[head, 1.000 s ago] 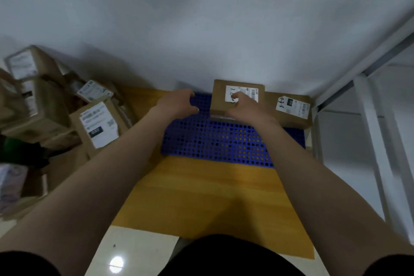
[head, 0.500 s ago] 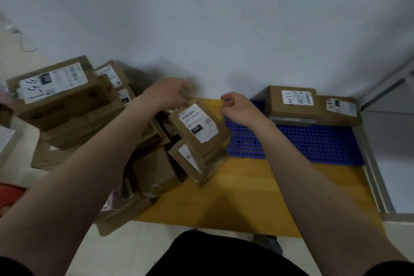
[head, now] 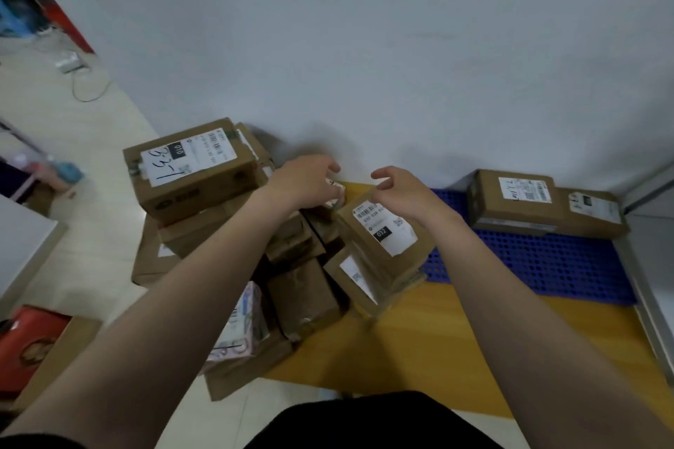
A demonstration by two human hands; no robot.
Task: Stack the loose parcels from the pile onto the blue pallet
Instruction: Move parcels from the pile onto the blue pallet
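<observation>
Two boxes (head: 514, 201) sit on the blue pallet (head: 547, 262); most of the pile (head: 219, 215) remains. My left hand (head: 304, 179) and right hand (head: 397, 189) hover apart, open, empty.

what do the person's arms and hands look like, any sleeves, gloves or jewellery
Both forearms are bare down to the wrists. The left hand and right hand wear no gloves, and no rings, watch or wristband can be seen. The only clothing in view is a dark, black-looking garment at the bottom edge, near the upper arms and body.

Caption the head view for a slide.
Both hands reach over the parcel pile; two parcels sit on the blue pallet.
</observation>
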